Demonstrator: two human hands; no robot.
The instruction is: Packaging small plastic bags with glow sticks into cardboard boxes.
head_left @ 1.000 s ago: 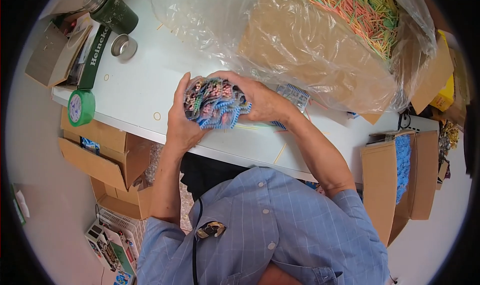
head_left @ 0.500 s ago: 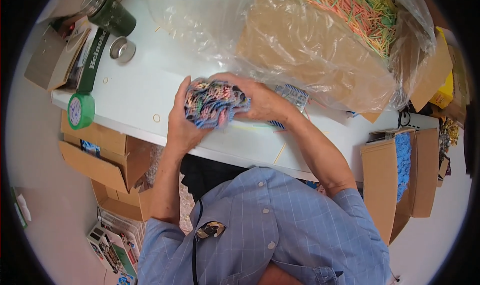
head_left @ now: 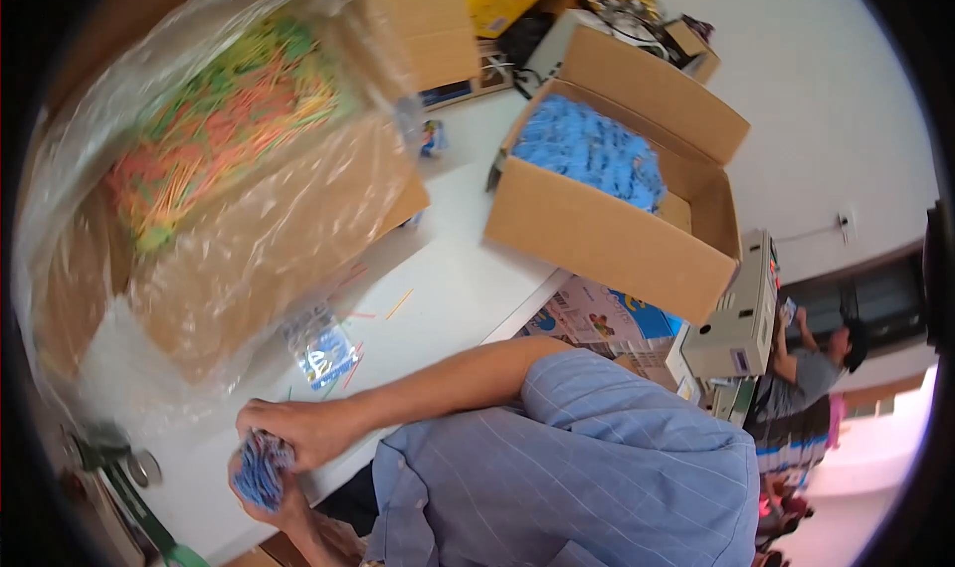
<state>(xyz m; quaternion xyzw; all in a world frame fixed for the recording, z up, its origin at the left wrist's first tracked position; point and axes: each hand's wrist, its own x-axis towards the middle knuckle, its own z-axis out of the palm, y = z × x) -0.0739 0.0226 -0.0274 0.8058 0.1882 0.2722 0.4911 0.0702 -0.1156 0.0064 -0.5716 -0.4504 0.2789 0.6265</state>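
A thick wad of blue-edged, many-coloured thin pieces [head_left: 261, 472], like stacked small packets, is squeezed between my hands at the lower left. My right hand [head_left: 313, 433] wraps it from above, fingers curled. Below it, my left hand [head_left: 284, 512] closes round the other side, and part of that hand is hidden by the wad. On the white table [head_left: 453, 259], beyond my right forearm, lies a small clear packet with blue print [head_left: 320, 350]. Thin coloured sticks [head_left: 400, 303] are scattered near the packet.
A plastic-lined carton [head_left: 288, 239] holds many red, green and yellow sticks [head_left: 234, 109]. Right of it, an open cardboard box [head_left: 607, 234] contains blue pieces [head_left: 587, 149]. A metal cup [head_left: 144, 468] stands at far left. Another person [head_left: 801, 388] is in the background right.
My view has swung right, so the carton and hands now appear further left, and the box of blue pieces shows fully. Both hands still hold the wad.
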